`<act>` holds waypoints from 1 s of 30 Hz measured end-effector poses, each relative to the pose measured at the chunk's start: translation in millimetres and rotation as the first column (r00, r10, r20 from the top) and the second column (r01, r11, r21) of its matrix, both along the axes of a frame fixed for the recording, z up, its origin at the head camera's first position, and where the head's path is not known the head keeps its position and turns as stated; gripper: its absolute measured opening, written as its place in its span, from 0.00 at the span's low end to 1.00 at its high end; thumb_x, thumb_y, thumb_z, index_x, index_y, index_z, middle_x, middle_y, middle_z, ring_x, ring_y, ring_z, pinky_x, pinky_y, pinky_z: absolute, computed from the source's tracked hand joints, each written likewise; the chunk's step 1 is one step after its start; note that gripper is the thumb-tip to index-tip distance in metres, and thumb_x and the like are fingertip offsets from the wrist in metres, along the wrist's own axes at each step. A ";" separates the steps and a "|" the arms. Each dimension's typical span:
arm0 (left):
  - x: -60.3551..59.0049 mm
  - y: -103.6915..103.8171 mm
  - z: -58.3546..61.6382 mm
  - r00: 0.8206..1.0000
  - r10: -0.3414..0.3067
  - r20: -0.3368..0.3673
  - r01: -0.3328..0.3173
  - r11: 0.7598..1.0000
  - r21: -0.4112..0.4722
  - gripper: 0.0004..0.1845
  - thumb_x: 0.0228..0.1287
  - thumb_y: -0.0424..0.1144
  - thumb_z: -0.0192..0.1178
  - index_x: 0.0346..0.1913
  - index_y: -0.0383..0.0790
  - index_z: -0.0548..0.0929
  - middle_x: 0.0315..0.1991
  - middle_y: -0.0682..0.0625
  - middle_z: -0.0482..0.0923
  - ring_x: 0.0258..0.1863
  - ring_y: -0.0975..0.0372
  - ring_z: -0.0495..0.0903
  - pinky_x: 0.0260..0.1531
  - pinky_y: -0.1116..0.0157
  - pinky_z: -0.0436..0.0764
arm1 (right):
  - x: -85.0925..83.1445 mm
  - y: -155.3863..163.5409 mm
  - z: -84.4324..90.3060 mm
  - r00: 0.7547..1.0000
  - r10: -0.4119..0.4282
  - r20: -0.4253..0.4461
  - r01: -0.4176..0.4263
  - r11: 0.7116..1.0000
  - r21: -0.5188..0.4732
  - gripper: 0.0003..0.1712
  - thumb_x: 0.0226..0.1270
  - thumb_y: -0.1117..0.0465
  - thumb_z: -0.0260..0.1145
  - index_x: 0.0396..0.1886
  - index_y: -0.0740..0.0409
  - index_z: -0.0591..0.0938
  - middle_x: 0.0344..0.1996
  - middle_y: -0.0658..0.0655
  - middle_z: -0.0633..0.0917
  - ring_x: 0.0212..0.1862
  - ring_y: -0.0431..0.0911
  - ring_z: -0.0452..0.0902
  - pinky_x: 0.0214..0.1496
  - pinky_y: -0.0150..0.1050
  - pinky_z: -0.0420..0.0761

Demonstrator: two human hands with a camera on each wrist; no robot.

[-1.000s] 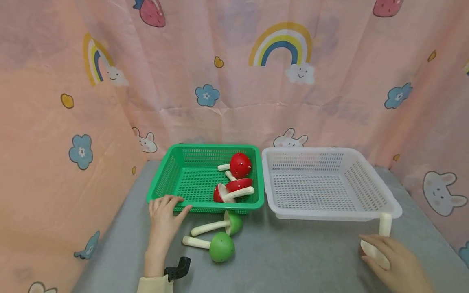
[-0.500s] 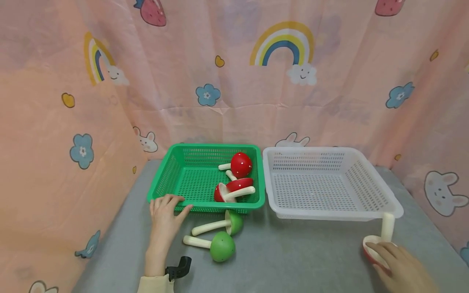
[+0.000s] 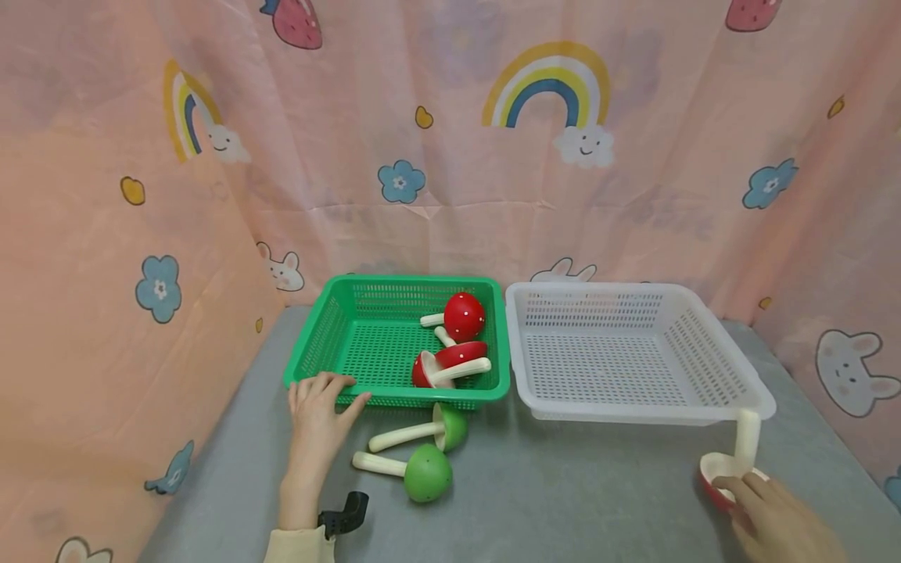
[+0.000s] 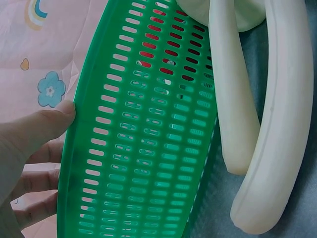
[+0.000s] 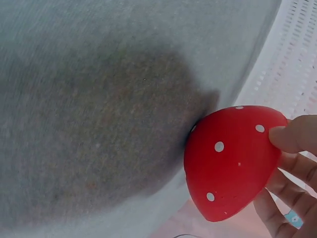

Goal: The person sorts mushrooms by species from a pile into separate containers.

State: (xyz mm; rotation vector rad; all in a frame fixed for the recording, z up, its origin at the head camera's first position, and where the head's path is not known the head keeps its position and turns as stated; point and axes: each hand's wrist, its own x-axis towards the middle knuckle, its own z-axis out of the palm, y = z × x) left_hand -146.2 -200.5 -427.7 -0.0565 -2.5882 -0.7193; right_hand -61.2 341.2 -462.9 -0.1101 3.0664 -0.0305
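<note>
Three red mushrooms (image 3: 450, 344) are already sorted into the green basket (image 3: 331, 324), a fourth red mushroom (image 3: 732, 461) is pinched by the right hand (image 3: 774, 520), and the left hand (image 3: 317, 403) is curled on the rim.

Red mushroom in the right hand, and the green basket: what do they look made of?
Red mushroom: likely painted wood or hard plastic; the cap is smooth, with a soft sheen and crisp white dots. I cannot tell which. Green basket: moulded plastic, slightly glossy, with even rows of slots through a thin wall. The right hand grips the cap; the left hand holds the basket rim.

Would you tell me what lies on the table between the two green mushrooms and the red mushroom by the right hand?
Only bare grey table, per the head view.
</note>
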 end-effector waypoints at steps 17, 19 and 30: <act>-0.7 -0.8 -1.0 1.000 -0.002 -0.007 0.002 1.000 0.009 0.17 0.55 0.44 0.70 0.44 0.38 0.85 0.45 0.42 0.80 0.50 0.47 0.70 0.69 0.35 0.49 | 13.6 -15.1 20.7 1.000 -0.015 -0.010 0.015 1.000 0.006 0.30 0.46 0.58 0.78 0.48 0.64 0.78 0.32 0.51 0.75 0.34 0.45 0.68 0.38 0.44 0.78; -0.7 -0.8 -0.7 1.000 -0.001 -0.003 0.001 1.000 0.010 0.17 0.55 0.44 0.70 0.44 0.38 0.85 0.46 0.42 0.80 0.51 0.47 0.69 0.69 0.35 0.48 | 16.3 -20.8 28.2 0.999 -0.010 -0.030 0.011 1.000 0.009 0.30 0.45 0.57 0.78 0.49 0.62 0.79 0.31 0.51 0.75 0.34 0.45 0.68 0.37 0.43 0.78; -0.2 -0.3 0.1 1.000 0.004 0.016 -0.004 1.000 0.003 0.18 0.56 0.45 0.70 0.45 0.38 0.85 0.46 0.42 0.80 0.52 0.47 0.69 0.70 0.36 0.48 | 18.6 -51.7 56.3 0.976 0.080 -0.202 -0.082 0.997 -0.004 0.32 0.36 0.56 0.82 0.46 0.56 0.82 0.30 0.49 0.78 0.32 0.42 0.68 0.35 0.42 0.82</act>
